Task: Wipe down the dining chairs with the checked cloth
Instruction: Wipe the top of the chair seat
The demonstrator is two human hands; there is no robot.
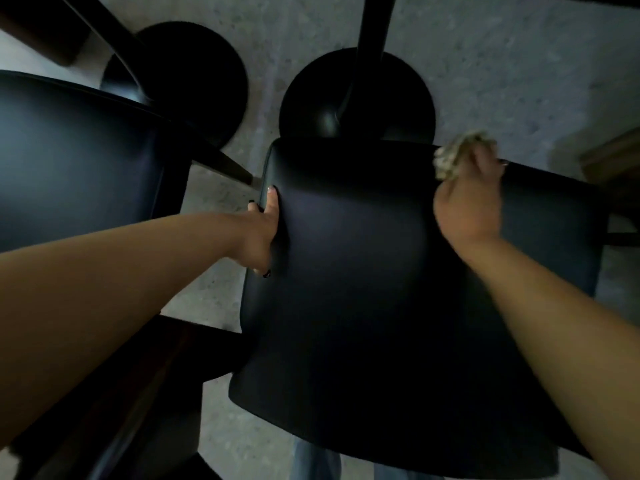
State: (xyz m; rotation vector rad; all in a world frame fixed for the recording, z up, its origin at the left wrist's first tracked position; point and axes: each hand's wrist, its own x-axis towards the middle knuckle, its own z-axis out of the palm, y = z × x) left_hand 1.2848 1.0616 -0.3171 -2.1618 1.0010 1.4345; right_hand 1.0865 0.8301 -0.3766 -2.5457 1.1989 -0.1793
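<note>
One cloth [453, 157] in right hand [467, 206]

Black chair [363, 271]; pale checked cloth [450, 157]; grey speckled floor [502, 64].

Single head-worn wide-angle view, looking steeply down and forward, sitting close above a dark chair [346, 271]; both forearms reaching in from below, floor [485, 64] filling the top.
</note>
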